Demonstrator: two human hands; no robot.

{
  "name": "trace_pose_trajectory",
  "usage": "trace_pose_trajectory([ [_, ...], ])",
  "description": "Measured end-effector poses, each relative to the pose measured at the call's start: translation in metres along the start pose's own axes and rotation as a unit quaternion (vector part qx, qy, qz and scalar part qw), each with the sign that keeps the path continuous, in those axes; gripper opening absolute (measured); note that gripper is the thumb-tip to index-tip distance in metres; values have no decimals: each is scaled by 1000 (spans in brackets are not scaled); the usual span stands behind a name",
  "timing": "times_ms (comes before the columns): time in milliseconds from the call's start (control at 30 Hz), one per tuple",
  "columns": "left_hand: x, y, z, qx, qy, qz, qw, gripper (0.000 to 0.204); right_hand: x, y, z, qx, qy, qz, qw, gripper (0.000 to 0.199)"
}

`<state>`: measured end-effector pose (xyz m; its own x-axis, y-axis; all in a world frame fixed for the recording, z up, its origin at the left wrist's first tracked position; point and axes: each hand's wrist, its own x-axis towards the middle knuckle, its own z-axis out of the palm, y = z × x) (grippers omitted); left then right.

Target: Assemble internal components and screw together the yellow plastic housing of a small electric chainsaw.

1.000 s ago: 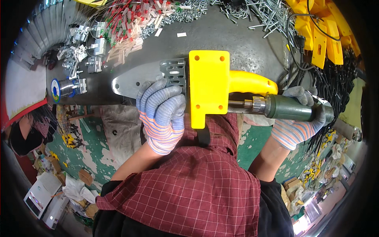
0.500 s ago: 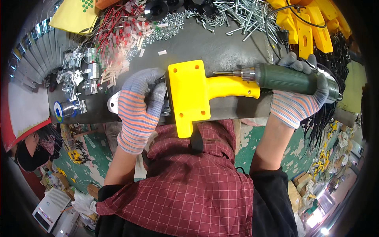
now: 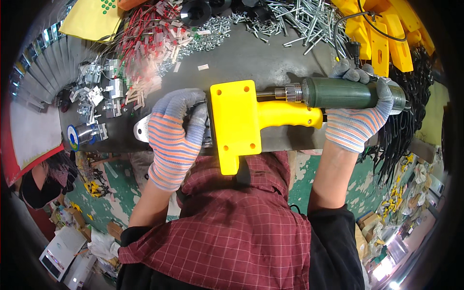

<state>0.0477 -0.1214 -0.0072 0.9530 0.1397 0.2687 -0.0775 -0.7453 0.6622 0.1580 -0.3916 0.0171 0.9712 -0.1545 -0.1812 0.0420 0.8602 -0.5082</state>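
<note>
A yellow plastic tool housing (image 3: 235,118) with a block-shaped body and a side handle lies across the middle, over the table's near edge. My left hand (image 3: 176,128), in a striped knit glove, is closed around the dark and metal part on its left side; a pale metal plate (image 3: 140,130) with holes sticks out beyond that hand. My right hand (image 3: 357,125), gloved alike, wraps around a green electric screwdriver (image 3: 340,93) lying level above the handle. Its bit points left and meets the upper right edge of the housing's body; whether it sits in a screw cannot be seen.
Along the far side lie long screws (image 3: 311,21), nuts (image 3: 210,38), red-wired parts (image 3: 154,34) and black round pieces (image 3: 195,12). Metal brackets (image 3: 113,89) and a solder spool (image 3: 79,135) are at left. Yellow housings (image 3: 379,43) and black cables (image 3: 406,101) fill the right.
The electric screwdriver has moved left, bringing its bit from above the handle to the housing's body. The housing has shifted slightly right and down with my left hand.
</note>
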Motion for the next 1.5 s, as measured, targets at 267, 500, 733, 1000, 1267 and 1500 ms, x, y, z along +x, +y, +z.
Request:
trace_pose_trajectory([
  [267, 53, -19, -21, 51, -52, 120, 990, 19, -6, -4, 0, 4, 29, -9, 1000, 39],
  [500, 103, -30, 0, 327, -93, 312, 887, 24, -6, 0, 2, 11, 34, -12, 999, 38],
  [733, 100, -43, -3, 271, -90, 294, 912, 21, -6, -1, 4, 10, 41, -18, 999, 44],
  [1000, 108, -18, -3, 450, -151, 328, 817, 21, -3, 0, 4, -1, 7, -17, 1000, 44],
  [1267, 66, -19, -21, 71, -30, 139, 987, 13, -5, -1, 0, -4, 27, -4, 1000, 35],
  [1500, 2, -10, -12, -36, 41, 15, 998, 16, -2, -5, -1, -6, 35, -3, 999, 39],
])
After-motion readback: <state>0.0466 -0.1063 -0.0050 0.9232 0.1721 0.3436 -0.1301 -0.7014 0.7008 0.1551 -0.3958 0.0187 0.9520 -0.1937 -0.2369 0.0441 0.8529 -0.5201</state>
